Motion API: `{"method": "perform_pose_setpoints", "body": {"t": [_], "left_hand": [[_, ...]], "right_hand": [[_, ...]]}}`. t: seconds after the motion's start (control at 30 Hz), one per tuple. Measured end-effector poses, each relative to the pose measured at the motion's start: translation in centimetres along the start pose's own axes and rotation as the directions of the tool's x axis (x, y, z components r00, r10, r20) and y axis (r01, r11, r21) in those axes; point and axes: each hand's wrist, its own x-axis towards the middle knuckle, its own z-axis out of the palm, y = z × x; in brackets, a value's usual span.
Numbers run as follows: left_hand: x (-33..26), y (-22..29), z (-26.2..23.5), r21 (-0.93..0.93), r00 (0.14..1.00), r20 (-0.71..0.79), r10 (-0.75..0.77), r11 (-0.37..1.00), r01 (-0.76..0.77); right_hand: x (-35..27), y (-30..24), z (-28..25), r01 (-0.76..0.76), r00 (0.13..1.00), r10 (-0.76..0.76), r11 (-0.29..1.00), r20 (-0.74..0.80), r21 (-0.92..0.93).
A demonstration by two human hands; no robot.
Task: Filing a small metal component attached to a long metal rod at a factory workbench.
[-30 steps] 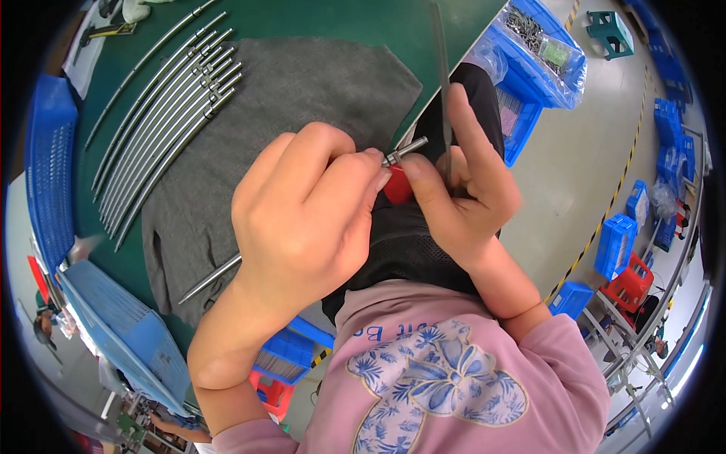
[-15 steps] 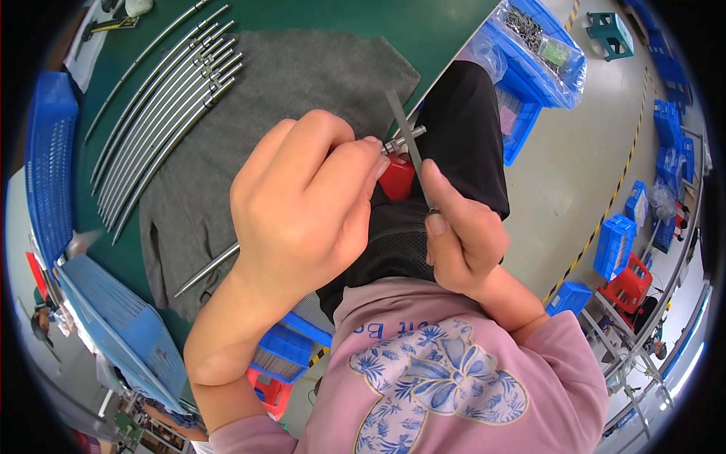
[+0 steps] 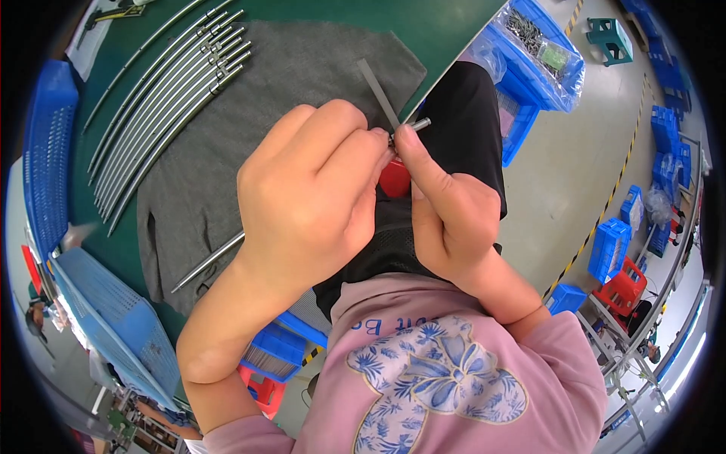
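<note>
My left hand (image 3: pixel 306 189) is closed around a thin shiny metal rod (image 3: pixel 209 262). One end of the rod rests over the grey cloth (image 3: pixel 310 64), and the other sticks out past my fingertips toward the right. In my right hand (image 3: pixel 457 216) is a narrow, flat, dark grey metal strip that looks like a flat file (image 3: pixel 378 92), pinched under the thumb. The file crosses the rod near its fitting, close to my left fingertips. Whether the two touch is hidden by my fingers. Several similar metal rods (image 3: pixel 162 125) lie side by side at the upper left.
The cloth lies on a green table (image 3: pixel 446 26). Blue perforated baskets (image 3: pixel 125 325) stand along the left. At the upper right, a blue bin (image 3: pixel 556 72) holds small metal parts in a plastic bag. A green stool (image 3: pixel 609 40) stands on the floor beyond.
My right hand has moved up and left, its thumb now close to my left fingertips. The file has shifted up-left across the rod and tilts more to the left.
</note>
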Motion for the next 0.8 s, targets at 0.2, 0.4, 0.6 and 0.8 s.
{"method": "perform_pose_setpoints", "body": {"t": [0.2, 0.4, 0.6, 0.8], "left_hand": [[0.4, 0.8, -0.1, -0.009, 0.999, 0.037, -0.038, 0.999, 0.039], [0.2, 0.7, 0.1, -0.022, 0.998, 0.009, -0.060, 0.998, 0.060], [0.3, 0.7, 0.0, -0.009, 0.998, 0.011, -0.065, 0.998, 0.065], [0.3, 0.3, 0.3, -0.002, 0.999, 0.014, -0.036, 0.999, 0.036]], "right_hand": [[-1.8, -0.1, -0.8, 0.016, 1.000, -0.014, 0.989, 0.015, -0.145], [-2.5, -1.3, -3.0, -0.001, 0.987, 0.036, 0.975, 0.154, -0.223], [-0.8, -1.2, -2.5, 0.059, 0.987, -0.021, 0.970, 0.157, -0.236], [0.8, -1.2, -2.1, 0.053, 0.988, -0.020, 0.975, 0.152, -0.214]]}}
